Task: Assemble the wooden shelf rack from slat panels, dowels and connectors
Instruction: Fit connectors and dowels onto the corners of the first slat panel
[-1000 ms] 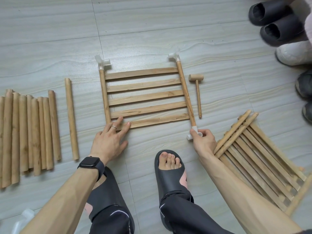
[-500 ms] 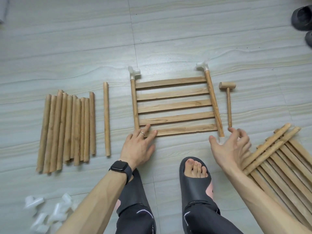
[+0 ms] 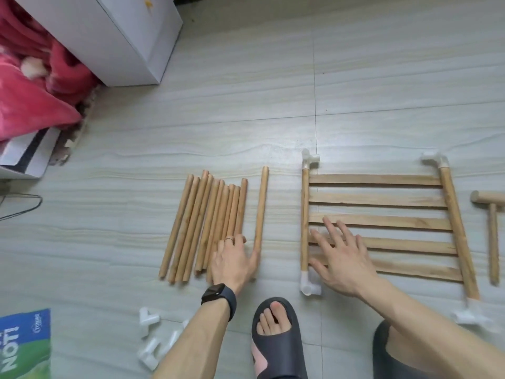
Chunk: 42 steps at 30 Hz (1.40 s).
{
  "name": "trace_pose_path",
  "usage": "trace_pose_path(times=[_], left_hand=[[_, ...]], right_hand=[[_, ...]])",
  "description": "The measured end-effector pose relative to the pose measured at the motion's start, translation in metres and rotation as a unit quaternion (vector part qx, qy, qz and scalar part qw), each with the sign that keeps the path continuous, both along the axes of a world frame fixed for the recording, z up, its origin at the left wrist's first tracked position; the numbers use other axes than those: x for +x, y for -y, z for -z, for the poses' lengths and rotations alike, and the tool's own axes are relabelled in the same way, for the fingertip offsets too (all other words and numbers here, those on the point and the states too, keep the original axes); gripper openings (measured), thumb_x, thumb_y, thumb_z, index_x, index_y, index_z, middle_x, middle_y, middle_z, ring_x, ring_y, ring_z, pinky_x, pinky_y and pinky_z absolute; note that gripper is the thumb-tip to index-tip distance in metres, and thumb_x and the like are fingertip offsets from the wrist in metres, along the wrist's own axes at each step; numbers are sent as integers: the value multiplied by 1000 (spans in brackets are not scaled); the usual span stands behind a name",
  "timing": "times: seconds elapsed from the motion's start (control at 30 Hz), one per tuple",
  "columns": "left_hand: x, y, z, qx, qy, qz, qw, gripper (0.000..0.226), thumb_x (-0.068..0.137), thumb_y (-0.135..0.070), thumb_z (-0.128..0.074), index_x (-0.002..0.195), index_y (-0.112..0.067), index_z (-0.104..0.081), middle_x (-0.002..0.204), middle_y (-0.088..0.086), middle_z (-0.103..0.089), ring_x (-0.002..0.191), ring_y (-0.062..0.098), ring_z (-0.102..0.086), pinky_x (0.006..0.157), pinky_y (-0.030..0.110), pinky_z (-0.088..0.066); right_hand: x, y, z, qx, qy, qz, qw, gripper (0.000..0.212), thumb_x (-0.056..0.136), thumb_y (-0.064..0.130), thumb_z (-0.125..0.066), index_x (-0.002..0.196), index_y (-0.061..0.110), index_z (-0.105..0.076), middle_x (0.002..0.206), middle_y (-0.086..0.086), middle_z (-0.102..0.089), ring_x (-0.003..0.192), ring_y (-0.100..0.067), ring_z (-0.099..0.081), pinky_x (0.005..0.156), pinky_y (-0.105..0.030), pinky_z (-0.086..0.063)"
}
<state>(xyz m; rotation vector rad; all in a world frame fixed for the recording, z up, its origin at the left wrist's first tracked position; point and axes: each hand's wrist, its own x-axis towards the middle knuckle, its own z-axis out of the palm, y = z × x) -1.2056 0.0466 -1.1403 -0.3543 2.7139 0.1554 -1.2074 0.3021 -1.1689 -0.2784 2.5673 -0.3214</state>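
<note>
Left hand (image 3: 235, 259): flat, fingers straight, on the loose dowels (image 3: 196, 228), likely picking one.
Right hand (image 3: 341, 255): spread over the slat panel (image 3: 396, 199), probably steadying it.

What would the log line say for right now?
left hand: at dowel pile, grip unclear | right hand: open, over slat panel

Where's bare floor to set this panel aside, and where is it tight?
Widest: the tiles beyond the dowel bundle and slat panel, up to the white cabinet. Also the floor left of the bundle, above the blue bag. Only a narrow strip between the single dowel and the panel. Crowded on the near side: loose connectors, slipper.
</note>
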Motion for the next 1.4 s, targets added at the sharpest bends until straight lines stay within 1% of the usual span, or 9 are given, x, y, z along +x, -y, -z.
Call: trace_pose_path(times=[0.23, 0.4, 0.63, 0.87, 0.93, 1.0, 1.07, 1.13, 1.4], left_hand=[[-14, -2, 3, 120, 80, -80, 986, 25, 92, -48, -62, 104, -26, -60, 100, -5, -68, 94, 21, -66, 79, 34, -55], [-29, 4, -5, 383, 94, -211, 894, 15, 93, -22, -71, 104, -12, -68, 67, -8, -66, 53, 6, -63, 52, 22, -50], [-32, 12, -18, 511, 214, -265, 789, 29, 96, -23, -68, 123, -10, -65, 108, 7, -77, 85, 20, -73, 88, 39, -51], [-28, 3, -19, 452, 140, -140, 870, 21, 98, -24, -65, 119, -22, -65, 103, 4, -73, 78, 7, -71, 83, 28, -56], [-38, -12, -26, 402, 97, -48, 909, 16, 99, -25, -62, 114, -29, -66, 97, -4, -73, 75, 4, -67, 83, 31, -57], [-53, -31, -33, 333, 59, 66, 939, 16, 101, -29, -58, 114, -35, -64, 97, -11, -68, 83, 6, -63, 81, 35, -54], [-72, -52, -39, 262, 18, 161, 951, 19, 102, -36, -53, 119, -40, -62, 106, -10, -62, 96, 12, -59, 79, 36, -50], [-93, -72, -43, 240, -22, 192, 951, 21, 102, -41, -52, 121, -43, -60, 110, -8, -57, 101, 13, -55, 78, 36, -48], [-164, -110, -20, 334, -18, -90, 938, 60, 97, -48, -57, 148, -21, -38, 144, 10, -48, 124, 25, -53, 86, 25, -28]], right_hand=[[11, -8, 18, 57, 9, -44, 997, 68, 101, 59, -18, 159, 39, 14, 169, 7, 16, 156, -24, 8, 122, -55, -6], [7, -8, 16, 66, 14, -52, 996, 74, 99, 59, -29, 160, 39, 9, 170, 6, 11, 156, -25, 5, 122, -55, -9], [8, -9, 15, 53, 25, -42, 997, 82, 96, 62, -35, 159, 41, 13, 169, 7, 16, 156, -25, 10, 123, -56, -4], [-3, -6, -7, -77, 55, 55, 994, 73, 98, 63, -42, 161, 33, -19, 169, -2, -12, 156, -24, -9, 125, -46, -12], [-14, -3, -23, -213, 47, 181, 959, 70, 94, 64, -54, 152, 28, -41, 151, -1, -47, 139, -20, -44, 116, -38, -36], [-28, 0, -40, -381, 79, 329, 861, 62, 88, 64, -64, 134, 23, -56, 119, 5, -69, 102, -15, -71, 88, -31, -56], [-43, 0, -51, -504, 105, 444, 734, 50, 88, 55, -68, 115, 13, -65, 97, -1, -75, 79, -20, -76, 65, -26, -58], [-61, -10, -55, -531, 83, 512, 670, 37, 95, 43, -68, 100, 7, -68, 87, -3, -75, 75, -21, -76, 62, -24, -57], [-123, -79, -45, -548, 11, 674, 496, 15, 99, 19, -67, 99, 5, -62, 95, -10, -70, 71, -16, -75, 62, -25, -59]])
